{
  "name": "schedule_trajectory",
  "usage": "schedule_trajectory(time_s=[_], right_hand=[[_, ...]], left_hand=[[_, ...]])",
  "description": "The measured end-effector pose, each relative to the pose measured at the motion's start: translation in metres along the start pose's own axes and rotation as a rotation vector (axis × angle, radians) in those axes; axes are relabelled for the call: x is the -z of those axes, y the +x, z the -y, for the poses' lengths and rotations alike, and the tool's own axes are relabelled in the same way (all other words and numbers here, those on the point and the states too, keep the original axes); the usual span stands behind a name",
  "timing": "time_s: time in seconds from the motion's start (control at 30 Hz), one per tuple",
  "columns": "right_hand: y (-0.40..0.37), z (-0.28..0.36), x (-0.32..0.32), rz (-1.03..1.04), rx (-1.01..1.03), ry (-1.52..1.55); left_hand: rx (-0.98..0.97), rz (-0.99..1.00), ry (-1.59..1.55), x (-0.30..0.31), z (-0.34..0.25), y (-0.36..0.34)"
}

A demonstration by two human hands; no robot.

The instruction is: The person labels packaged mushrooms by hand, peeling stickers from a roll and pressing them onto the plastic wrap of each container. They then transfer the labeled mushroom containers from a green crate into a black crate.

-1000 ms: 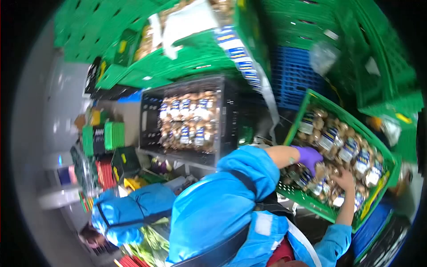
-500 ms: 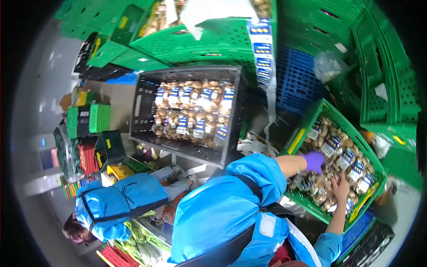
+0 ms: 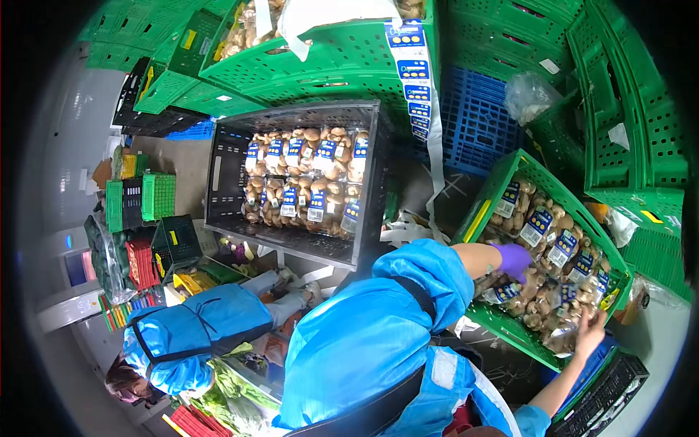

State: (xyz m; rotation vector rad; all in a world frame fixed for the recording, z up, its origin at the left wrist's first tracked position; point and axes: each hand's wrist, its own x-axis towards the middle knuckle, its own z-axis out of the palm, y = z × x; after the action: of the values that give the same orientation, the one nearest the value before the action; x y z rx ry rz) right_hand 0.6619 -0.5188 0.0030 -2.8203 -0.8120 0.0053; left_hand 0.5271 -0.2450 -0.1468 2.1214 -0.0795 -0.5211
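1. Mushroom packs (image 3: 537,224) lie in two crates before you; at the left, the black crate (image 3: 371,197) holds them in two rows, labels facing up. Their clear film looks smooth and shiny, so expect it to slide under your fingers.
2. Further right, a strip of labels (image 3: 416,87) hangs down between the crates (mind your sleeve (image 3: 429,269) near its tail).
3. Your left hand (image 3: 512,260), in a purple glove, reaches over the packs in the green crate (image 3: 502,331). Its fingertips point down among them; whether they close on one cannot be told.
4. The packs between your hands look light, with some give, and the mushrooms should bruise easily. Take each by its two long sides with spread fingers; pinching loose film could tear it or let the pack slip.
5. Your right hand (image 3: 588,335), bare, is at a pack by the green crate's near right corner. The fingers look stretched along its side, but you cannot tell whether they grip. Support that pack from beneath, as its contents may shift.
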Motion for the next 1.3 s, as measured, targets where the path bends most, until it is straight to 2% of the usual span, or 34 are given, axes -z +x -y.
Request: schedule_trajectory(time_s=[0.07, 0.13, 0.17, 0.23, 0.3, 0.33, 0.37, 0.4, 0.43, 0.47, 0.5, 0.57, 0.6, 0.63, 0.67, 0.7, 0.77, 0.8, 0.87, 0.9, 0.93, 0.97, 1.0, 1.03, 1.1, 1.17, 1.23, 1.27, 1.3], right_hand=[[-0.002, -0.023, 0.025, -0.096, -0.07, -0.019], [0.001, -0.019, 0.066, -0.232, -0.117, -0.105], [0.003, 0.0, 0.092, -0.266, -0.209, -0.153], [0.01, 0.016, 0.127, -0.324, -0.249, -0.279], [0.012, 0.07, 0.147, -0.454, -0.13, -0.29], [0.011, 0.099, 0.144, -0.457, -0.121, -0.277], [0.011, 0.131, 0.139, -0.452, -0.018, -0.188], [0.012, 0.169, 0.135, -0.446, 0.086, -0.103], [0.009, 0.21, 0.123, -0.316, 0.091, 0.088], [0.007, 0.259, 0.107, -0.243, 0.194, 0.278], [-0.004, 0.335, 0.104, -0.064, 0.144, 0.343], [-0.009, 0.43, 0.045, 0.15, 0.419, 0.586], [-0.024, 0.516, 0.041, 0.393, 0.353, 0.901], [-0.019, 0.557, 0.004, 0.46, 0.584, 0.769], [-0.025, 0.614, -0.017, 0.537, 0.713, 0.666], [-0.029, 0.658, -0.048, 0.677, 0.738, 0.699], [-0.036, 0.727, -0.112, 0.769, 0.702, 0.628], [-0.036, 0.751, -0.141, 0.78, 0.681, 0.6], [-0.032, 0.787, -0.2, 0.785, 0.649, 0.57], [-0.027, 0.801, -0.231, 0.672, 0.668, 0.527], [-0.025, 0.811, -0.256, 0.569, 0.679, 0.479], [-0.023, 0.82, -0.27, 0.641, 0.601, 0.346], [-0.025, 0.818, -0.308, 0.45, 0.655, 0.282], [-0.029, 0.81, -0.339, 0.262, 0.706, 0.216], [-0.03, 0.813, -0.324, 0.293, 0.656, 0.257], [-0.038, 0.804, -0.308, 0.311, 0.579, 0.306], [-0.056, 0.781, -0.295, 0.015, 0.499, 0.463], [-0.068, 0.772, -0.3, 0.028, 0.355, 0.486], [-0.084, 0.765, -0.307, 0.177, 0.187, 0.446]], left_hand=[[-0.166, 0.0, 0.024, 0.018, -0.035, 0.0], [-0.316, -0.074, -0.005, 0.054, -0.069, -0.009], [-0.382, -0.111, -0.049, 0.08, -0.087, -0.021], [-0.496, -0.415, -0.072, 0.139, -0.11, -0.065], [-0.356, -0.349, -0.165, 0.218, -0.115, -0.16], [-0.694, -0.527, -0.006, 0.242, -0.09, -0.205], [-1.034, -0.694, 0.163, 0.265, -0.063, -0.25], [-1.088, -0.667, 0.162, 0.286, -0.043, -0.302], [-0.909, -0.706, 0.358, 0.296, -0.006, -0.346], [-0.081, -0.617, -0.16, 0.304, -0.019, -0.418], [0.16, -0.644, -0.087, 0.31, 0.011, -0.461], [0.342, -0.67, -0.051, 0.315, 0.084, -0.541], [0.433, -0.658, 0.043, 0.314, 0.124, -0.575], [0.519, -0.643, 0.141, 0.315, 0.167, -0.605], [0.558, -0.584, 0.097, 0.315, 0.208, -0.631], [0.595, -0.53, 0.055, 0.314, 0.248, -0.651], [0.57, -0.472, -0.019, 0.307, 0.324, -0.676], [0.669, -0.42, -0.079, 0.31, 0.339, -0.681], [0.649, -0.476, 0.091, 0.305, 0.38, -0.685], [0.655, -0.492, 0.179, 0.303, 0.393, -0.686], [0.643, -0.48, 0.17, 0.299, 0.405, -0.686], [0.696, -0.468, 0.3, 0.294, 0.414, -0.684], [0.744, -0.459, 0.431, 0.289, 0.419, -0.68], [0.729, -0.451, 0.42, 0.279, 0.41, -0.68], [0.582, -0.923, 0.743, 0.258, 0.375, -0.692], [0.595, -1.031, 0.749, 0.228, 0.36, -0.698], [0.677, -0.832, 0.657, 0.209, 0.351, -0.697], [0.702, -0.777, 0.67, 0.201, 0.365, -0.694], [0.725, -0.722, 0.684, 0.189, 0.39, -0.69]])
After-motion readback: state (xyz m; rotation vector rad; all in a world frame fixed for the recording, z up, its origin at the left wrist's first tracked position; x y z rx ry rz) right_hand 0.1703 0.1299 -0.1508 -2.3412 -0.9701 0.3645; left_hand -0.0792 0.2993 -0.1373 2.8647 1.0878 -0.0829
